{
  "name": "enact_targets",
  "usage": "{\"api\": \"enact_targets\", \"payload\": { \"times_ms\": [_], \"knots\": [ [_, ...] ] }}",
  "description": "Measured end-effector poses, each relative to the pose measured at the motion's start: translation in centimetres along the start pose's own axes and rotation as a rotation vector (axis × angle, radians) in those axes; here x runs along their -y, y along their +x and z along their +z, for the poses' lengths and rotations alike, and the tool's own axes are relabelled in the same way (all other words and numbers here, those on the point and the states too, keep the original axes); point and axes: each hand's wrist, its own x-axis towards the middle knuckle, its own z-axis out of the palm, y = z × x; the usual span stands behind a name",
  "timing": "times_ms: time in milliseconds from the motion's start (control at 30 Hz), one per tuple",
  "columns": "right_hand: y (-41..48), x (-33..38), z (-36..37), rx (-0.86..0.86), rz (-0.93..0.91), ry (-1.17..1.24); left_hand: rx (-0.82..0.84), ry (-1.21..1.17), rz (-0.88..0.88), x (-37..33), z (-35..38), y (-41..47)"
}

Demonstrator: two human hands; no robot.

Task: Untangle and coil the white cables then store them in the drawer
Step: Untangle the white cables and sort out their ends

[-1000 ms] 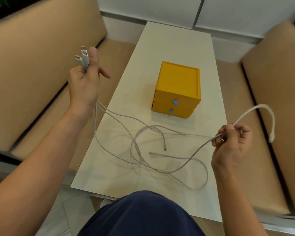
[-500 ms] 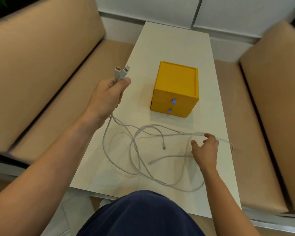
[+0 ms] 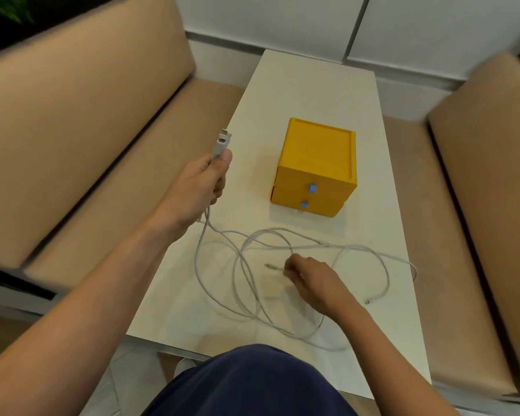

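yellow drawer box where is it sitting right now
In the head view the yellow drawer box stands near the middle of the white table, right of the raised left hand and just beyond the tangled white cables.

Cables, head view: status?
Left hand grips two plug ends, raised. Right hand pinches a cable end on the table. Cables tangled, uncoiled. Yellow drawers shut.
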Motion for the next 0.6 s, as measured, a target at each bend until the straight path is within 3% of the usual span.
{"api": "enact_targets", "payload": {
  "times_ms": [133, 200, 333, 467, 600],
  "knots": [
    [-0.6, 3.4, -4.7, -0.518, 0.067, 0.578, 0.048, -0.003, 0.017, 0.8, 0.0, -0.1],
    [-0.3, 5.0, -7.1, -0.668, 0.048, 0.75, 0.065, -0.004, 0.026, 0.8, 0.5, -0.1],
    [0.4, 7.2, -10.7, -0.734, -0.017, 0.931, 0.139, -0.155, 0.024, 0.3, 1.3, -0.3],
    [0.3, 9.4, -13.5, -0.908, -0.105, 1.014, 0.176, -0.261, 0.02, 0.2, 1.5, -0.2],
    [1.3, 10.5, -14.0, -0.697, -0.067, 0.939, 0.178, -0.349, 0.044, -0.1, 2.1, -0.5]
  ]
}}
